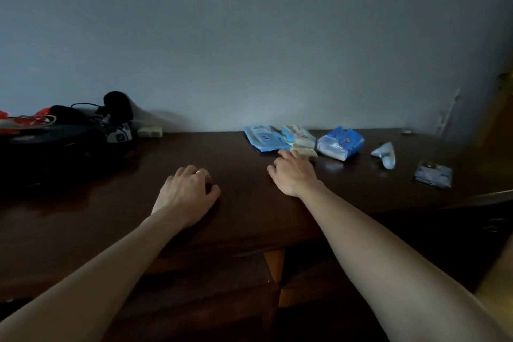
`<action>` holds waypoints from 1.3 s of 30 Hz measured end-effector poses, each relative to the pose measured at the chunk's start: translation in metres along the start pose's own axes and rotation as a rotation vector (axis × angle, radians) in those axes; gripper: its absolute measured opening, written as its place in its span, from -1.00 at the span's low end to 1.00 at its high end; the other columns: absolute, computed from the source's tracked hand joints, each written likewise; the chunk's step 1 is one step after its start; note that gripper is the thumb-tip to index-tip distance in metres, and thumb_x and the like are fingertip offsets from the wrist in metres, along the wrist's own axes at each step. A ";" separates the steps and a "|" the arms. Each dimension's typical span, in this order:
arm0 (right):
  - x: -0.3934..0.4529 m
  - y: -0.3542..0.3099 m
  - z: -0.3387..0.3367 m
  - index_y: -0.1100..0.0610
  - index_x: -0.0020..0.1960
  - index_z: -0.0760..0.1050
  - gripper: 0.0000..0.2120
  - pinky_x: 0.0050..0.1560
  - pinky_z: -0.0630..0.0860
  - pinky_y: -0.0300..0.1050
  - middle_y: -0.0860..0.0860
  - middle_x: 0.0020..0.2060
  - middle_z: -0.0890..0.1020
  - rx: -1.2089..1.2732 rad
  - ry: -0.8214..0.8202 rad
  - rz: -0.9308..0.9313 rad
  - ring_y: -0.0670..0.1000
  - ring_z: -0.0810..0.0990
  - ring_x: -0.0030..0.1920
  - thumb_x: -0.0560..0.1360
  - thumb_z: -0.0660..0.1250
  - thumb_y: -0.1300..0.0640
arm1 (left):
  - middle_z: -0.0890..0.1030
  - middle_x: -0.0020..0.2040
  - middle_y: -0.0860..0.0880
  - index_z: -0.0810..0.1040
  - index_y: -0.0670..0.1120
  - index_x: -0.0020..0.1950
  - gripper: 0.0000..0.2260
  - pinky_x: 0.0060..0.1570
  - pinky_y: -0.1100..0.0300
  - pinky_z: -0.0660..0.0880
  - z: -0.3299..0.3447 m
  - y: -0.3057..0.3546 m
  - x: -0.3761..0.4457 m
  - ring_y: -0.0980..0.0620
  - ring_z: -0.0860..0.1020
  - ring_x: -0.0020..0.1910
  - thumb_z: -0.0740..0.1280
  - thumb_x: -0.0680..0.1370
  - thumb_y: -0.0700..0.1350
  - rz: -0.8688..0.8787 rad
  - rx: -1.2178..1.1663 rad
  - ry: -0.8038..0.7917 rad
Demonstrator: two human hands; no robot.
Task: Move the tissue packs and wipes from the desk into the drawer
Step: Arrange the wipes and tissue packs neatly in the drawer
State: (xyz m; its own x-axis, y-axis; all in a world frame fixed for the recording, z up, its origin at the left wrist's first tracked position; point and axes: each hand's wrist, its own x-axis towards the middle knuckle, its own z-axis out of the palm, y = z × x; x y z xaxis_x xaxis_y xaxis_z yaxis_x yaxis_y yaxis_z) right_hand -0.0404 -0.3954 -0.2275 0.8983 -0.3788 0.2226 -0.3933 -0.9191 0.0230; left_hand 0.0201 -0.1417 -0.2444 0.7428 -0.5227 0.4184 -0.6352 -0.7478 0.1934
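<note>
Left hand (188,191) rests loosely curled on worktop (244,203), holding nothing. Right hand (294,172) spread, fingertips touching small tissue pack (306,153); wipes (263,138) just beyond.

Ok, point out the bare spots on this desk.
Bare: the desk between the black bag and the light-blue wipes pack, around the left hand. Crowded: the right back, where the right hand reaches the packs.
</note>
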 end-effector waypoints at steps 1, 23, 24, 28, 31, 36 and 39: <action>0.015 -0.004 0.002 0.13 0.36 0.55 -0.48 0.45 0.26 0.16 0.06 0.56 0.29 -0.028 -0.010 0.006 0.14 0.22 0.52 0.68 -0.01 -0.13 | 0.54 0.17 0.00 0.57 0.04 0.22 -0.66 0.18 0.05 0.44 0.000 0.000 0.000 0.00 0.48 0.19 0.23 0.58 0.19 0.001 -0.002 0.014; 0.002 0.023 -0.014 -0.11 -0.08 0.62 -0.82 0.19 0.42 -0.06 -0.13 0.32 0.58 0.568 0.336 0.082 -0.05 0.48 0.37 0.46 0.28 -0.10 | 0.40 0.48 0.06 0.34 0.22 0.49 -0.32 0.34 0.01 0.37 0.012 0.006 0.026 0.00 0.39 0.41 0.13 0.44 0.50 0.122 -0.079 -0.189; 0.005 0.037 -0.008 -0.12 0.18 0.58 -0.71 0.30 0.41 0.03 -0.06 0.44 0.46 0.406 0.218 0.129 0.04 0.39 0.46 0.51 0.28 -0.13 | 0.44 0.44 0.06 0.38 0.22 0.46 -0.37 0.27 0.02 0.43 0.012 0.007 0.026 0.01 0.44 0.34 0.13 0.47 0.47 0.121 -0.071 -0.180; 0.016 0.061 0.013 -0.11 0.53 0.29 -0.45 0.33 0.38 0.17 0.07 0.52 0.33 0.245 -0.053 0.282 0.19 0.36 0.47 0.59 0.14 -0.25 | 0.50 0.32 0.03 0.39 0.16 0.46 -0.49 0.07 0.01 0.51 0.008 0.011 0.024 -0.02 0.51 0.23 0.10 0.58 0.35 0.193 0.072 -0.061; 0.020 0.046 0.013 0.03 0.39 0.41 -0.65 -0.02 0.46 0.05 0.18 0.31 0.52 0.096 0.100 0.285 0.23 0.57 0.24 0.65 0.17 -0.06 | 0.52 0.25 -0.06 0.34 0.10 0.50 -0.59 -0.08 0.04 0.56 0.004 0.019 0.029 -0.09 0.57 0.13 0.17 0.65 0.11 0.283 0.272 -0.067; -0.010 0.032 0.001 0.14 0.24 0.47 -0.79 -0.24 0.39 -0.01 0.14 0.02 0.69 -0.102 0.182 0.187 0.17 0.68 0.03 0.62 0.26 0.23 | 0.59 0.16 -0.04 0.31 -0.01 0.48 -0.56 -0.17 0.08 0.59 0.004 0.032 0.026 -0.08 0.64 0.00 0.28 0.62 -0.17 0.241 0.494 0.036; -0.042 0.023 -0.008 0.14 0.17 0.46 -0.85 -0.22 0.40 -0.02 0.13 -0.01 0.71 -0.008 0.225 0.136 0.18 0.69 0.00 0.61 0.25 0.24 | 0.62 0.12 -0.02 0.34 -0.03 0.44 -0.64 -0.25 0.11 0.51 -0.004 0.034 0.011 -0.06 0.65 -0.02 0.21 0.64 -0.19 0.245 0.448 0.069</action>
State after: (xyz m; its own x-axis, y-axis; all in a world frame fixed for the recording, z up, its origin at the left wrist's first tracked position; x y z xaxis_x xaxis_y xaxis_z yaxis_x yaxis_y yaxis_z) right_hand -0.0886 -0.3999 -0.2283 0.7712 -0.4647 0.4351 -0.5101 -0.8600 -0.0144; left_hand 0.0060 -0.1710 -0.2302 0.5582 -0.6878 0.4640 -0.6247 -0.7165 -0.3105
